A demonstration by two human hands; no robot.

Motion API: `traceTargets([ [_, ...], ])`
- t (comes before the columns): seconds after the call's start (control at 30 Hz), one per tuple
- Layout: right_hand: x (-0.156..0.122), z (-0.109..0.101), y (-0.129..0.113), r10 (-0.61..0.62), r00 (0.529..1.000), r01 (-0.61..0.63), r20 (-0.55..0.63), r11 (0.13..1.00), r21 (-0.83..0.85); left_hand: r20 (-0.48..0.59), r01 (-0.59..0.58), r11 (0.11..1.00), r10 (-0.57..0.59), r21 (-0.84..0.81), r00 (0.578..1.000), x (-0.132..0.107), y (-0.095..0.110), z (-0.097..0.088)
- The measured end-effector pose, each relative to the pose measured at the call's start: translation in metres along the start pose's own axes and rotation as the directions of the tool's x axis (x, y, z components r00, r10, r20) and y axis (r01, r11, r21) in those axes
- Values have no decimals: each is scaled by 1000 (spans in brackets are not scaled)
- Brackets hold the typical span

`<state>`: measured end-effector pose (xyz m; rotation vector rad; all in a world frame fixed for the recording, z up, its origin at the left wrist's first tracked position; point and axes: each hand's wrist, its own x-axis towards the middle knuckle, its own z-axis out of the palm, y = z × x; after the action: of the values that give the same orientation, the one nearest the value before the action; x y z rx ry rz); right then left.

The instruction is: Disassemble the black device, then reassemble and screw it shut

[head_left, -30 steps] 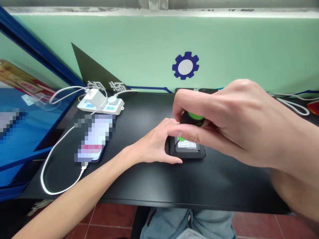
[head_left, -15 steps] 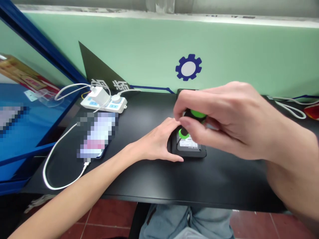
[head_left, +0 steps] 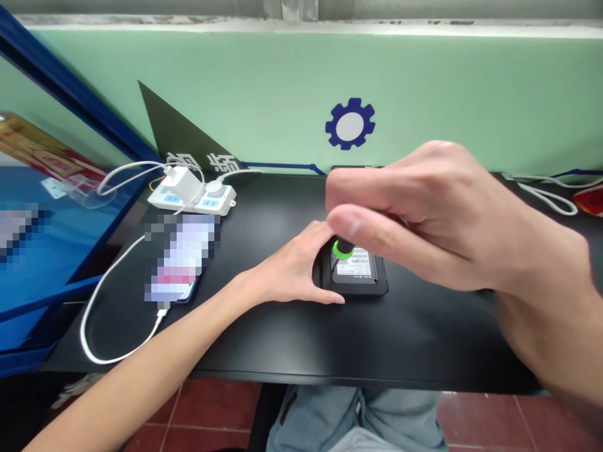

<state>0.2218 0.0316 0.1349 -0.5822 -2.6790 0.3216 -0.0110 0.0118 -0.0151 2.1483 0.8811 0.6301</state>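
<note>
A small black device (head_left: 365, 282) with a white label lies flat on the black table (head_left: 292, 339). My left hand (head_left: 294, 267) rests against its left edge, thumb along the front corner and fingers curved around the side, steadying it. My right hand (head_left: 424, 220) hovers over the device, fingers closed round a black and green screwdriver (head_left: 342, 248). The tool stands upright with its lower end on the device's top left part. Most of the handle is hidden inside the fist.
A phone (head_left: 181, 260) with a white cable (head_left: 101, 301) lies left of the device. A white power strip (head_left: 191, 199) with plugs sits behind it. More white cables (head_left: 549, 198) lie at the far right. A blue frame (head_left: 47, 295) stands at the left.
My right hand has closed more tightly over the screwdriver handle, hiding its green top, and has turned slightly. The left hand and the device have stayed in place.
</note>
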Motion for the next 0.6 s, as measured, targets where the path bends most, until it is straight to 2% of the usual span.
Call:
traceTargets([
  [0.13,-2,-2,0,11,999,-12,53,1000,15,-1,17,998,-17,-62,1000,0,1,-1],
  [0.37,-2,-1,-4,79,997,-77,17,989,-125,-3,19,999,-19,-40,1000,1,5,-1],
  [0.5,0,0,-3,62,997,-58,34,992,-112,-7,51,997,-51,-65,999,-1,3,0],
  [0.6,-1,1,-2,17,1000,-20,-23,984,-180,3,59,998,-59,-30,998,-1,2,0],
])
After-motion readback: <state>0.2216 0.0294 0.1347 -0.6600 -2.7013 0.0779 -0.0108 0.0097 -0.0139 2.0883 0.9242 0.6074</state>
